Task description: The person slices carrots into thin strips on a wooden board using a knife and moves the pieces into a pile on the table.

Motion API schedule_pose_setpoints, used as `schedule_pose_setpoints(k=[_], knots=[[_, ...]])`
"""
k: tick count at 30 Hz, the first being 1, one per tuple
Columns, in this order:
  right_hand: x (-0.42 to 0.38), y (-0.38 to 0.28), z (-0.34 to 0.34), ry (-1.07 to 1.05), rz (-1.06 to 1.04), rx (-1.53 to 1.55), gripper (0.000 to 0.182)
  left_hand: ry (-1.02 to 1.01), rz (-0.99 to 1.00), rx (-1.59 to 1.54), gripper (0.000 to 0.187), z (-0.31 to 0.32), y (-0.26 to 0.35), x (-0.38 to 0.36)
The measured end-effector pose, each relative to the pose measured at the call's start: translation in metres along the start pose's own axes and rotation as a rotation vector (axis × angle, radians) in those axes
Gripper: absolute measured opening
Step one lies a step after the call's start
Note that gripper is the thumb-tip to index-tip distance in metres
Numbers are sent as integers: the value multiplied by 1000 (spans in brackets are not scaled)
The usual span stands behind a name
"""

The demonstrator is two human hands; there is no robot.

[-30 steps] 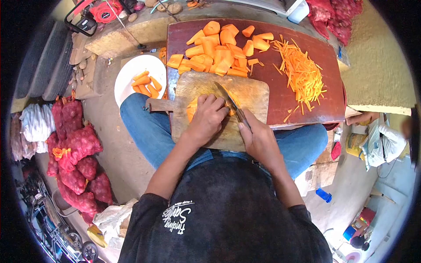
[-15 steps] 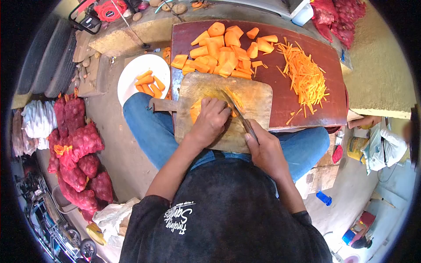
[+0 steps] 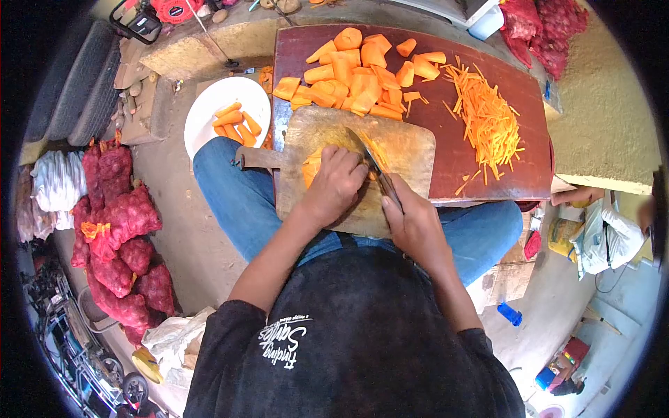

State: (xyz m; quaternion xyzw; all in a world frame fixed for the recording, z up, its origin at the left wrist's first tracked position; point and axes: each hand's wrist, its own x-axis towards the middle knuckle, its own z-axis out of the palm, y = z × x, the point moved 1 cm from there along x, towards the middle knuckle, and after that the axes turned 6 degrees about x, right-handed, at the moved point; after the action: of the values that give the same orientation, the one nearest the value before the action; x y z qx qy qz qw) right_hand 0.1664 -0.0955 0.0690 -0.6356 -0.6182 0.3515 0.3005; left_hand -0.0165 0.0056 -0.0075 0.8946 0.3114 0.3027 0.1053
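Two hands work over one pale wooden cutting board with a handle (image 3: 404,150), which lies across the person's lap and partly over a dark red rectangular board (image 3: 488,174). The orange carrot piece (image 3: 313,167) sits near the middle of the wooden board, mostly covered by the left hand (image 3: 333,187). It looks firm and stiff, light enough to shift under the blade, and its cut faces probably turn slick, so it is best held from above with the fingertips tucked back from the edge.

The left hand is curled and pressed down on the carrot piece, fingers close together, knuckles toward the blade. The right hand (image 3: 414,226) is closed around the handle of a long steel kitchen knife (image 3: 373,164), whose blade runs diagonally up and rests just beside the left fingers, touching the carrot.

On the red board beyond lie a heap of thick orange carrot slabs (image 3: 355,76) and, to the right, a spread of thin orange carrot sticks (image 3: 488,118). A round white plate (image 3: 209,111) with a few carrot lengths stands to the left, beside the person's knee.
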Motion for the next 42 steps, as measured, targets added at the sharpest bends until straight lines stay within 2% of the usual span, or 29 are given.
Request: schedule_pose_setpoints(k=[8, 11, 17, 20, 23, 26, 32, 35, 38, 42], knots=[[-12, 0, -1, 33, 9, 70, 42, 12, 5, -3, 24, 2, -3, 0], [6, -3, 3, 33, -26, 80, 40, 15, 22, -2, 23, 1, -3, 2], [-17, -11, -12, -5, 91, 102, 40, 31, 22, -16, 24, -2, -1, 3], [-1, -3, -6, -17, 73, 97, 40, 45, 26, -23, 26, 1, -3, 3], [2, 1, -6, 27, -47, 126, 40, 25, 35, -24, 28, -1, -6, 2], [-14, -7, -17, -34, 55, 114, 42, 84, 32, -64, 28, -2, -4, 3], [-7, 2, -2, 46, -59, 24, 40, 91, 25, -56, 25, 4, -8, 1], [-19, -7, -14, 14, 12, 59, 37, 133, 28, -60, 24, 9, -9, -1], [-24, 2, -3, 10, 33, 32, 36, 87, 25, -50, 24, 3, -8, 1], [0, -5, -3, 49, -4, 67, 35, 97, 17, -66, 18, 5, -9, 3]])
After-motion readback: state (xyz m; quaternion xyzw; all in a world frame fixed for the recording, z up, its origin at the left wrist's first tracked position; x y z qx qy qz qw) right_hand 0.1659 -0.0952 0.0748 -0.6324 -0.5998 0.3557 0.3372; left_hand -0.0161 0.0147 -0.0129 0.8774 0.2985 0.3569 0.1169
